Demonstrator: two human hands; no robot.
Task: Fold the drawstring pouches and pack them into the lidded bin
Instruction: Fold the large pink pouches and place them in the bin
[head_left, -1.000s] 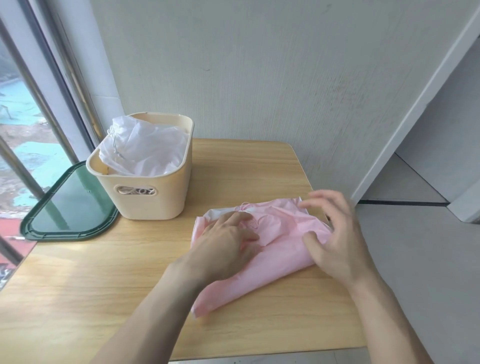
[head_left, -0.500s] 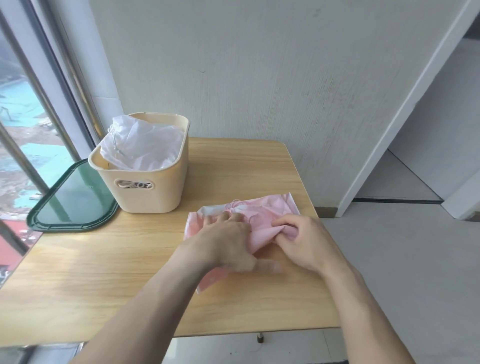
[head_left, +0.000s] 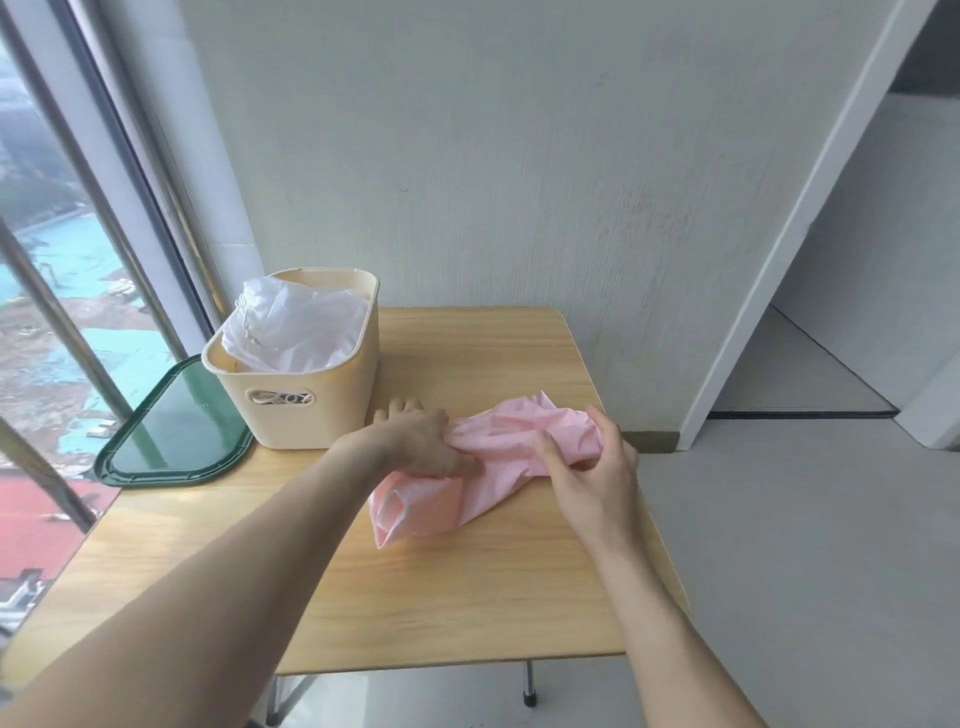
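Centre of frame, on the desk (head_left: 467, 597): pink pouch (head_left: 493, 467) lies crumpled, both hands on it
Left hand (head_left: 415, 441): grip closed, bunching the pouch's left part, fingers curled into the fabric
Right hand (head_left: 597, 467): grip closed, pinching the pouch's right end
Left of centre, further back: cream bin (head_left: 311, 410) holds a white pouch (head_left: 296, 327)
Far left edge: green lid (head_left: 171, 431) lies flat beside the bin
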